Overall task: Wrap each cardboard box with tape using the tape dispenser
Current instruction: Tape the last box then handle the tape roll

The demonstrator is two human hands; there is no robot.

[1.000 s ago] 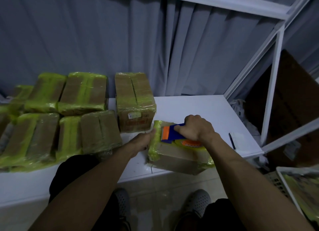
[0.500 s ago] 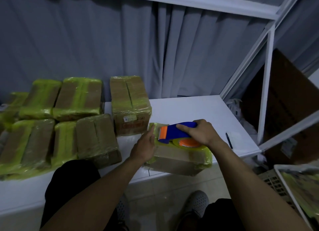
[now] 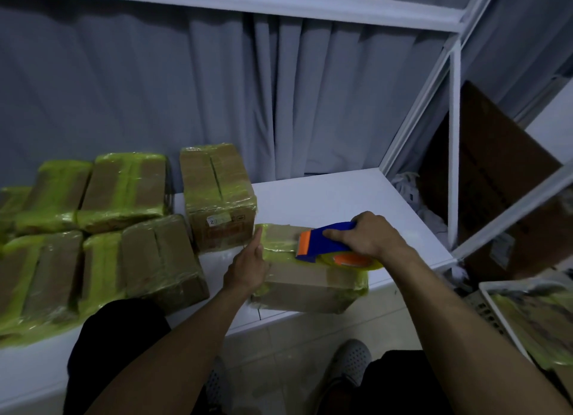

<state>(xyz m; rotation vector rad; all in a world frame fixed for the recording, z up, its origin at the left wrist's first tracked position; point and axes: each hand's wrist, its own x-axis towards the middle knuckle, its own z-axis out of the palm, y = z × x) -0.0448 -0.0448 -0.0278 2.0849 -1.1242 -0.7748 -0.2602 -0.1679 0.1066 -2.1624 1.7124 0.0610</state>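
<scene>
From the head view, the box (image 3: 310, 278) lies at the near edge of the white surface (image 3: 325, 197), partly overhanging it. The right hand (image 3: 369, 236) has its fingers closed around the blue tape dispenser (image 3: 325, 244), which rests on the box top. The left hand (image 3: 248, 266) presses the box's left side, fingers loosely extended, holding nothing. To lay the strip well, keep the dispenser flat and pull steadily (the overhang could let the box tip). Wrapped boxes (image 3: 124, 191) sit well to the left.
</scene>
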